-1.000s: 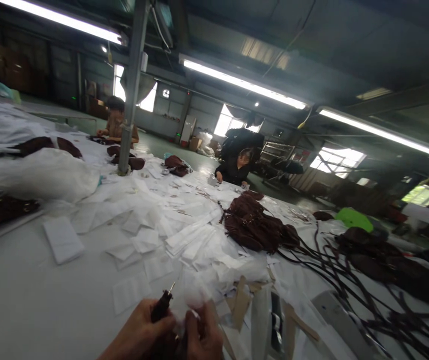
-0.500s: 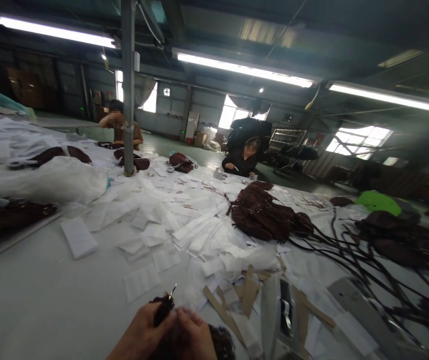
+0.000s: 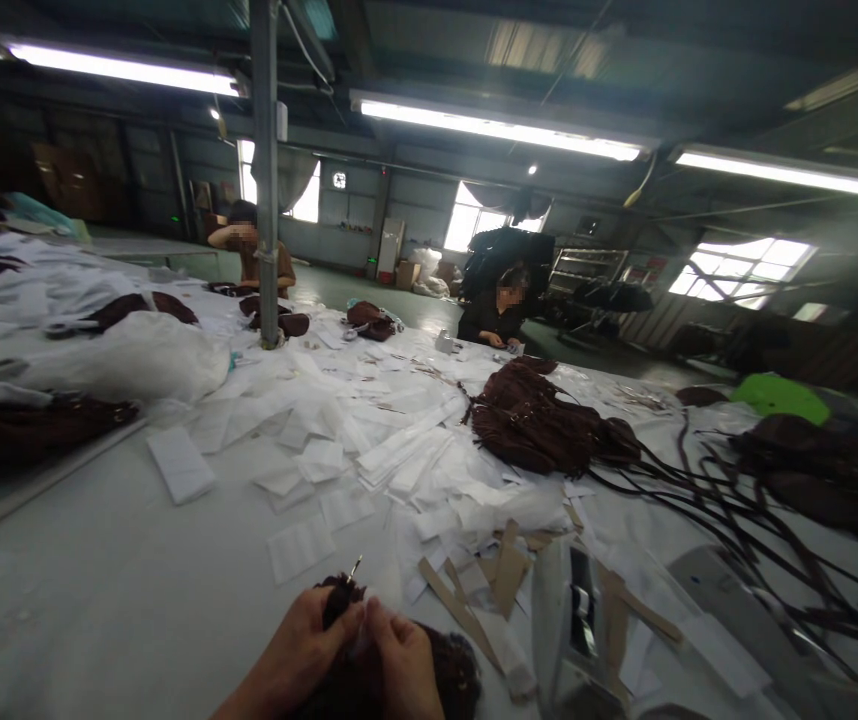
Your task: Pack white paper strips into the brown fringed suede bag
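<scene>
Low in the middle, my left hand (image 3: 301, 640) is closed around a dark brown, suede-like piece (image 3: 335, 690). A thin shiny metal tip (image 3: 355, 568) sticks up from its top end, above my left fingers. Beside it my right hand (image 3: 405, 655) has thumb and finger pinched on a small white scrap (image 3: 369, 606), close against the left fingertips. The brown piece spreads below both hands and out to the right, and its lower part is cut off by the frame edge.
White paper slips (image 3: 399, 450) cover the table's middle. Brown fringed bags (image 3: 526, 420) with long straps lie to the right, near tan strips (image 3: 510, 575) and a grey device (image 3: 560, 620). A post (image 3: 267, 200) rises at the far edge; a co-worker (image 3: 500, 312) sits beyond.
The view has swung slightly left, so the table's things sit further right. Both hands keep hold of the brown piece, and the white scrap shows more plainly. The far co-worker's hands have come closer together.
</scene>
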The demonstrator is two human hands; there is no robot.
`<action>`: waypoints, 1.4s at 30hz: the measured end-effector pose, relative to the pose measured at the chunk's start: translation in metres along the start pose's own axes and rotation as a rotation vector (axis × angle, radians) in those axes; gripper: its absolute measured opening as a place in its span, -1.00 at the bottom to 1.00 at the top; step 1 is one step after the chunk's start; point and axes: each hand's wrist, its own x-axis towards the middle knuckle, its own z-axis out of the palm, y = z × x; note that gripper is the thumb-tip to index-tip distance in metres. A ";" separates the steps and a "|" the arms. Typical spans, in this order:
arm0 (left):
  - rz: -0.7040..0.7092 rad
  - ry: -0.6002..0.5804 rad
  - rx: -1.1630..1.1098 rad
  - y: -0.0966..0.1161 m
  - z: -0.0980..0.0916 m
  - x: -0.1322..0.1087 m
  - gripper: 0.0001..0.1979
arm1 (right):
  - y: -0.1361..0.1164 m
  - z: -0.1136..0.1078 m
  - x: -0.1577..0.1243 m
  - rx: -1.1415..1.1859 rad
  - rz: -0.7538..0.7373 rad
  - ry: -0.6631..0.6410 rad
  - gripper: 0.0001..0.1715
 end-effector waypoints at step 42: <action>0.038 -0.092 0.090 0.006 -0.010 -0.020 -0.57 | -0.012 0.026 -0.009 0.561 0.095 -0.032 -0.54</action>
